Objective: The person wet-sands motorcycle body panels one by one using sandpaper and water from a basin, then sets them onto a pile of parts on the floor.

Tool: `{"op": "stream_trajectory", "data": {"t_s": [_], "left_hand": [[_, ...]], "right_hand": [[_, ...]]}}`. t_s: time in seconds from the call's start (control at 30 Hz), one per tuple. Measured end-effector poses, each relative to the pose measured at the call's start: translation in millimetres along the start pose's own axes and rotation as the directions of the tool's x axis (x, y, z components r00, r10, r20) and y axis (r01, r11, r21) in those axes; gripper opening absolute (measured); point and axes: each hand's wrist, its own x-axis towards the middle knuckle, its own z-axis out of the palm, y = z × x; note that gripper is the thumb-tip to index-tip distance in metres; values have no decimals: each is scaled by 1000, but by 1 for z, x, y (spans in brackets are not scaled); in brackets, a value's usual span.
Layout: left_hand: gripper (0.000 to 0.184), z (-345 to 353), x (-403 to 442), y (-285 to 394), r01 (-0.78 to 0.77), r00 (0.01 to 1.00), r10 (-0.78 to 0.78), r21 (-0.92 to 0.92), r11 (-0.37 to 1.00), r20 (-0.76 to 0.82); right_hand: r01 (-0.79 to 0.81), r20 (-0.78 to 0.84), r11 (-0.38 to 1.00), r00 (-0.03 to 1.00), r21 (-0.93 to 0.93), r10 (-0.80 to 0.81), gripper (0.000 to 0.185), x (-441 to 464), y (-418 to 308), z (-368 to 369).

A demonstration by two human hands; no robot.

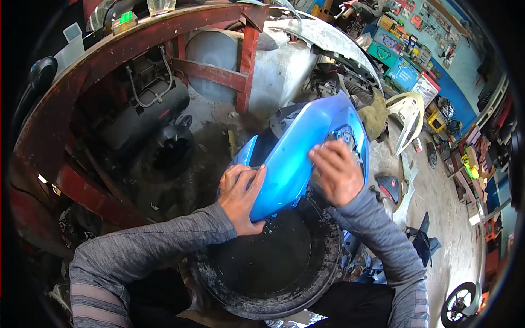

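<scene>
A glossy blue curved panel [292, 156] is held tilted above a round black tub [306, 298] with dark water in it. My left hand [240, 197] grips the panel's lower left edge, thumb beneath and fingers over the side. Over the panel's right part, my right hand [337, 172] has its fingers curled together and slightly blurred; whatever they might hold is hidden. The panel's upper end points away from me, and a narrow blue fin [246, 151] sticks up at its left.
A red metal frame [210, 74] stands at the left and back, with a dark tank [145, 117] beneath it. White motorcycle panels [407, 117] and other parts lie on the floor at right. Colourful boxes [403, 72] and shelves line the back right wall.
</scene>
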Motion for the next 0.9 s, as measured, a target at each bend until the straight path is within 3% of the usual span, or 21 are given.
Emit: {"op": "stream_trajectory", "data": {"t_s": [0.03, 0.1, 0.13, 0.17, 0.23, 0.3, 0.4, 0.43, 0.5, 0.57, 0.67, 0.77, 0.83, 0.9], "left_hand": [[108, -1, 1, 1, 0, 1000, 0, 3, 1000, 0], [108, -4, 2, -3, 8, 1000, -7, 17, 1000, -11], [108, -2, 1, -5, -8, 1000, 8, 10, 1000, -20], [108, 0, -1, -5, -22, 1000, 22, -2, 1000, -23], [109, 0, -1, -1, 1, 1000, -1, 4, 1000, 2], [107, -2, 3, 0, 45, 999, -46, 11, 999, 25], [109, -1, 2, -4, 38, 999, -38, 19, 999, 23], [109, 0, 2, -4, 44, 999, -44, 17, 999, 22], [110, 3, 3, -3, 78, 996, -78, 2, 997, 45], [111, 4, 4, 2, 106, 993, -107, 14, 994, 59], [110, 5, 5, 0, 141, 988, -143, 43, 989, 63], [109, 3, 6, -2, 131, 989, -132, 21, 991, 59], [108, 3, 7, 2, 118, 992, -117, -8, 993, 46], [107, 3, 8, 4, 179, 981, -179, 0, 984, 74]], "right_hand": [[6, -8, 1000, 1000, -4, -6, 46, -3, -13, -3], [120, 123, 973, 982, 195, -146, 42, -15, -45, -4], [123, 96, 971, 985, 205, -145, 44, -16, -45, 2], [129, 97, 969, 984, 212, -152, 44, -11, -38, 3], [2, 43, 999, 999, 32, -3, 50, 0, -19, 2], [-3, 39, 1000, 999, 23, 2, 50, -4, -25, 2], [66, 138, 975, 986, 213, -97, 45, -16, -54, 2], [69, 142, 974, 985, 217, -102, 45, -13, -48, 4], [-33, 74, 999, 997, 41, 30, 46, -4, -28, 6], [-37, 87, 997, 996, 66, 31, 46, -7, -29, 8], [54, 165, 965, 981, 257, -99, 46, -17, -70, 9], [-49, 124, 988, 992, 149, 31, 49, -12, -50, 17], [-27, 115, 992, 993, 120, 13, 49, -10, -50, 15], [59, 154, 975, 984, 215, -93, 45, -13, -73, 13]]}}
